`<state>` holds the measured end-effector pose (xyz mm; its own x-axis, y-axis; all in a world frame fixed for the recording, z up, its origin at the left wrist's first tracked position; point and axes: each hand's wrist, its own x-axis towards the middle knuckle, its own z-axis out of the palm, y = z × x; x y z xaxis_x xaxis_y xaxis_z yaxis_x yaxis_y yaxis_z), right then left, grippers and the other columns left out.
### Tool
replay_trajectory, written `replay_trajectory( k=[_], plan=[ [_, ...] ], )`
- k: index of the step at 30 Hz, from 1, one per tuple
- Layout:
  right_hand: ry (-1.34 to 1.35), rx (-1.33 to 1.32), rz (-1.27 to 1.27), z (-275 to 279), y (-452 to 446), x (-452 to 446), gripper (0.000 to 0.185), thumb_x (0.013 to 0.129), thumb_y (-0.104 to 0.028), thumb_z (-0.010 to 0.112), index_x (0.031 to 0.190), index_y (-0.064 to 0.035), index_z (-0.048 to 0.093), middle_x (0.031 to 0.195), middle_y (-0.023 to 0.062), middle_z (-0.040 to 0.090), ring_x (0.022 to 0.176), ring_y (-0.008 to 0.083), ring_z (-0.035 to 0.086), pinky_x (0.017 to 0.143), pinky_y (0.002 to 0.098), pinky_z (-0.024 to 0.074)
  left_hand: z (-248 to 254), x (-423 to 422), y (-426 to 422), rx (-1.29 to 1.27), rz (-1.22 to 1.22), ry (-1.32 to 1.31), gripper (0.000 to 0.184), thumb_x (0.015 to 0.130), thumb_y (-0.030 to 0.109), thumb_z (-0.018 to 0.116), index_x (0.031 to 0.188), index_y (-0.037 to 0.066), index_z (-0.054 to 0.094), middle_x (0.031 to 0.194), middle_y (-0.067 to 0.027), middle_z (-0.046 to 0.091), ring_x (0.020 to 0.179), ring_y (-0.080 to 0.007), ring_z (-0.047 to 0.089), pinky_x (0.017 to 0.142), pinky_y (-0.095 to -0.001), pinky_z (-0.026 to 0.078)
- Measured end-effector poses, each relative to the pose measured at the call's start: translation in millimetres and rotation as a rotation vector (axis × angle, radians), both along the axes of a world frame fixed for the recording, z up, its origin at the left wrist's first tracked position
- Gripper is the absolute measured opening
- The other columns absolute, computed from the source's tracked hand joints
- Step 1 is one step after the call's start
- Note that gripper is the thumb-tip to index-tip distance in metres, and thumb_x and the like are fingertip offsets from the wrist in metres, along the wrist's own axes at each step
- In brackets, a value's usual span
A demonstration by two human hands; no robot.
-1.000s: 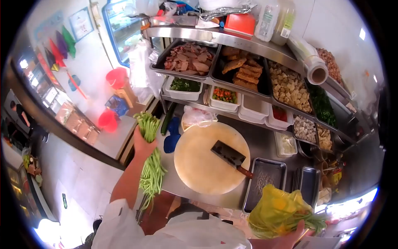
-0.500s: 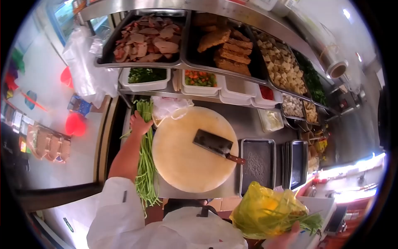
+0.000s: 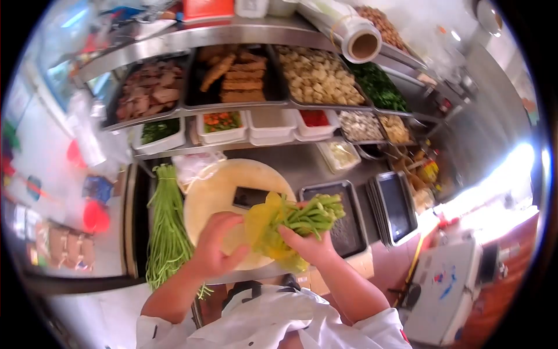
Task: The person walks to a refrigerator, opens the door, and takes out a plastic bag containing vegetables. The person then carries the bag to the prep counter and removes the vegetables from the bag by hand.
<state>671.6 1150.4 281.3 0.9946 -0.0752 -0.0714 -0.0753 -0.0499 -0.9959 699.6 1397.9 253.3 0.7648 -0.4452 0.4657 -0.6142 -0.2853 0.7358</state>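
Observation:
Above the round cutting board [image 3: 203,215], my right hand [image 3: 311,243] grips a bunch of green stalks [image 3: 314,216] that sticks out of a yellow plastic bag [image 3: 267,227]. My left hand [image 3: 220,247] is at the bag's left side, thumb and fingers apart, holding nothing that shows. The bag hides part of the cleaver [image 3: 250,197], whose dark blade lies on the board. A long bunch of green stalks [image 3: 165,232] lies along the counter, left of the board.
Metal trays of meat [image 3: 151,90], fried pieces [image 3: 243,78] and pale cubes [image 3: 317,75] fill the shelf, with white tubs [image 3: 270,123] below. An empty metal tray [image 3: 349,232] and stacked trays [image 3: 397,203] are to the right. A plastic film roll [image 3: 363,45] lies above.
My left hand let go of the long stalks, now on the counter, and moved right to the bag. My right hand brought the bag and its stalks up over the board.

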Motion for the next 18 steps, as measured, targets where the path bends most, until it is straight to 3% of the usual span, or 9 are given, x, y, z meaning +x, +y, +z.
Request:
replay_trajectory(
  k=[3, 6, 8, 11, 13, 18],
  plan=[
    [-0.082, 0.004, 0.152, -27, 5, 28, 0.057, 0.082, -0.009, 0.080, 0.127, -0.0027, 0.046, 0.107, 0.0062, 0.062, 0.097, 0.0137, 0.060, 0.083, 0.0321, 0.0528, 20, -15, -42, -0.025, 0.083, 0.053, 0.064, 0.080, 0.018, 0.079, 0.134, -0.001, 0.049, 0.127, -0.0179, 0.057, 0.115, -0.0337, 0.056, 0.100, -0.0422, 0.045],
    [-0.150, 0.205, 0.191, -44, 5, 41, 0.045, 0.085, -0.012, 0.077, 0.123, -0.0003, 0.056, 0.109, 0.0075, 0.065, 0.098, 0.0153, 0.062, 0.086, 0.0312, 0.0524, 0, -19, -61, 0.025, 0.166, 0.133, 0.062, 0.082, 0.020, 0.079, 0.132, -0.001, 0.050, 0.125, -0.0178, 0.057, 0.114, -0.0323, 0.057, 0.099, -0.0412, 0.046],
    [-0.220, 0.297, 0.158, -59, 0, 46, 0.044, 0.086, -0.010, 0.075, 0.125, -0.0005, 0.055, 0.112, 0.0080, 0.064, 0.100, 0.0151, 0.061, 0.088, 0.0309, 0.0517, -14, -24, -65, 0.019, 0.171, 0.212, 0.057, 0.085, 0.021, 0.078, 0.130, -0.001, 0.051, 0.124, -0.0177, 0.058, 0.112, -0.0313, 0.059, 0.097, -0.0398, 0.048],
    [-0.096, 0.439, 0.175, -76, -14, 42, 0.043, 0.088, -0.005, 0.071, 0.127, -0.0011, 0.054, 0.113, 0.0078, 0.064, 0.103, 0.0151, 0.060, 0.091, 0.0313, 0.0508, -23, -34, -71, -0.106, 0.173, 0.438, 0.045, 0.088, 0.012, 0.074, 0.126, -0.001, 0.054, 0.117, -0.0146, 0.061, 0.107, -0.0230, 0.062, 0.093, -0.0336, 0.049],
    [0.035, 0.527, 0.204, -81, -25, 44, 0.044, 0.089, 0.000, 0.065, 0.130, -0.0015, 0.052, 0.117, 0.0085, 0.064, 0.108, 0.0155, 0.059, 0.096, 0.0325, 0.0489, -27, -37, -73, -0.105, 0.165, 0.388, 0.040, 0.090, 0.010, 0.072, 0.124, 0.000, 0.056, 0.112, -0.0114, 0.063, 0.104, -0.0198, 0.063, 0.091, -0.0311, 0.050],
    [-0.099, 0.619, 0.306, -66, -44, 33, 0.045, 0.087, 0.001, 0.062, 0.131, -0.0015, 0.050, 0.128, 0.0119, 0.061, 0.114, 0.0172, 0.057, 0.100, 0.0343, 0.0475, -19, -38, -95, -0.390, 0.104, 0.605, 0.027, 0.092, 0.007, 0.070, 0.116, 0.002, 0.058, 0.104, -0.0056, 0.065, 0.096, -0.0147, 0.063, 0.087, -0.0276, 0.050]
  ],
)
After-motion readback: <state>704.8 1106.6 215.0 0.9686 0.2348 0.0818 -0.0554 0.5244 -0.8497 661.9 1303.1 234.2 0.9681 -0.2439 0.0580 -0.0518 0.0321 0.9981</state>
